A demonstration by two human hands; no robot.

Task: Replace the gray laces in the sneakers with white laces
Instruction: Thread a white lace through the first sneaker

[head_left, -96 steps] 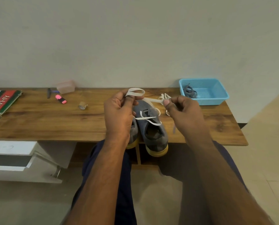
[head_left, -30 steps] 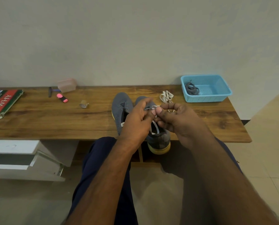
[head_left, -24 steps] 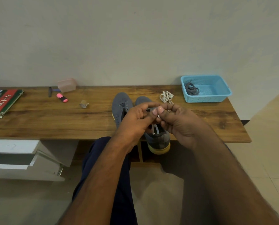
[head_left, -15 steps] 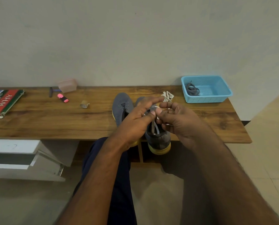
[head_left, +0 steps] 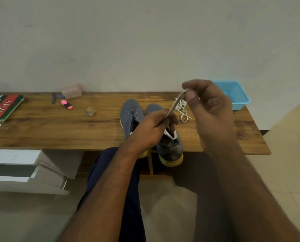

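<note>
Both gray knit sneakers on the wooden table [head_left: 41, 126] show no gray laces; the right sneaker [head_left: 170, 147] is mid-lacing. Right hand [head_left: 210, 109] pinches the flat white lace [head_left: 173, 106] taut, left hand [head_left: 152, 131] grips it at the eyelets. Left sneaker [head_left: 130, 114] unlaced, spare white lace bundle [head_left: 183, 110] beside (roughly halfway, I'd say).

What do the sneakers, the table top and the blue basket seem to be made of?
Sneakers: probably gray knit or mesh fabric, matte, dotted with small holes; yellowish, rubber-like soles.
Table: wood or a wood-look laminate, with brown grain streaks and a slight sheen.
Basket: most likely plastic, uniform light blue, with fine lattice walls.
</note>
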